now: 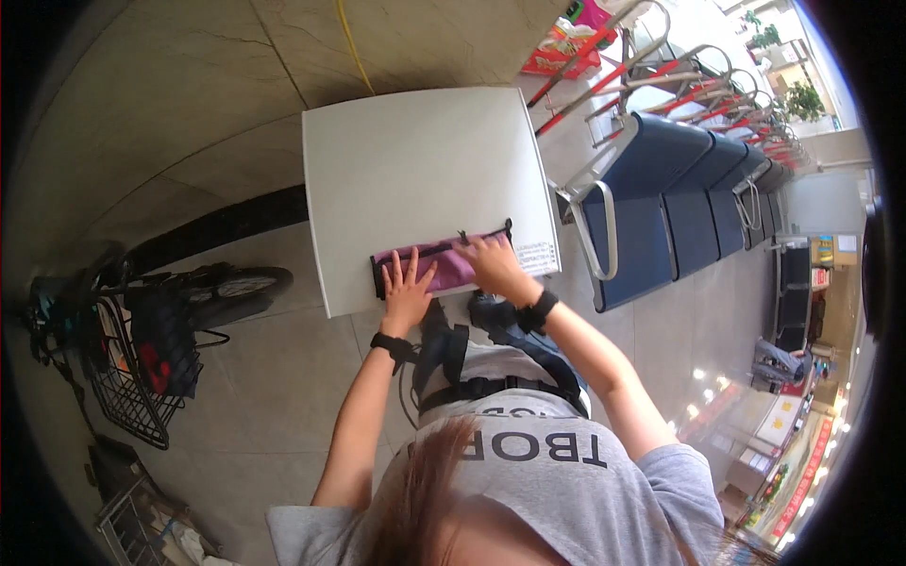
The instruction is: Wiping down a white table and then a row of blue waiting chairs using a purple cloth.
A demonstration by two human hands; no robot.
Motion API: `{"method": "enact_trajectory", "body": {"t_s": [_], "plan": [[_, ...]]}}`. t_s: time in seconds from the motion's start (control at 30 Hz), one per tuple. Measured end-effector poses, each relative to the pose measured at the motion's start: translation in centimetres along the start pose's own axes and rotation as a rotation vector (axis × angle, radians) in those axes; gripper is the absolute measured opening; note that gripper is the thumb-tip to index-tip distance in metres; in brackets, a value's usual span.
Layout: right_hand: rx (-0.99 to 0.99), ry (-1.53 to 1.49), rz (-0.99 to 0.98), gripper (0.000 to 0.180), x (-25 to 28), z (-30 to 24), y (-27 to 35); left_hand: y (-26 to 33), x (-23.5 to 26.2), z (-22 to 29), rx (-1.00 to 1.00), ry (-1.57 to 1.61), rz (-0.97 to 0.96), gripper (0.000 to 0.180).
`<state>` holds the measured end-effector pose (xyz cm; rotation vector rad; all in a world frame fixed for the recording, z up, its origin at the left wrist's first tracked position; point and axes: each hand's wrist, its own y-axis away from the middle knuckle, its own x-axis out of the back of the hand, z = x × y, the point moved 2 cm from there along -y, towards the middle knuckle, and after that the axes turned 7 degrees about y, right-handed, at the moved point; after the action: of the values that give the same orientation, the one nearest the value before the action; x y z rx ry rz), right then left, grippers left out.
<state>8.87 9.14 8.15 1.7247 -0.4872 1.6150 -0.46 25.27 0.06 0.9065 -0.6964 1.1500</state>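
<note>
While flat on white square table (415,160):
Pouch: purple fabric zip pouch, black-edged (444,264)
Left hand (408,292): fingers spread, pressing pouch
Right hand (495,266): curled, gripping pouch's top edge

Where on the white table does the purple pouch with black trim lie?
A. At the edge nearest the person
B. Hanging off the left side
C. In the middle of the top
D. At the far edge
A: the purple pouch lies along the near edge of the white table, under the left hand and right hand.
</note>
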Motion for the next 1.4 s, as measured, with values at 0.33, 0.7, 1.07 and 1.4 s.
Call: {"method": "enact_trajectory", "body": {"t_s": [0.33, 0.7, 1.07, 1.4], "plan": [[0.005, -0.016, -0.064, 0.075, -6.5, -1.6, 2.8, 0.9, -1.0, -0.9, -0.005, 0.035, 0.079, 0.064], [-0.004, -0.154, 0.006, 0.076, -5.7, 3.5, -0.7, -4.3, -0.4, -1.2, 0.025, 0.04, 0.049, 0.063], [0.136, -0.119, 0.21, 0.033, -6.9, 7.5, 4.2, -2.6, -2.4, 3.2, -0.16, -0.021, -0.242, 0.079], [0.17, -0.316, 0.205, 0.047, -9.1, 14.4, 7.7, -6.3, -4.6, 10.8, -0.008, 0.003, -0.35, 0.074]]}}
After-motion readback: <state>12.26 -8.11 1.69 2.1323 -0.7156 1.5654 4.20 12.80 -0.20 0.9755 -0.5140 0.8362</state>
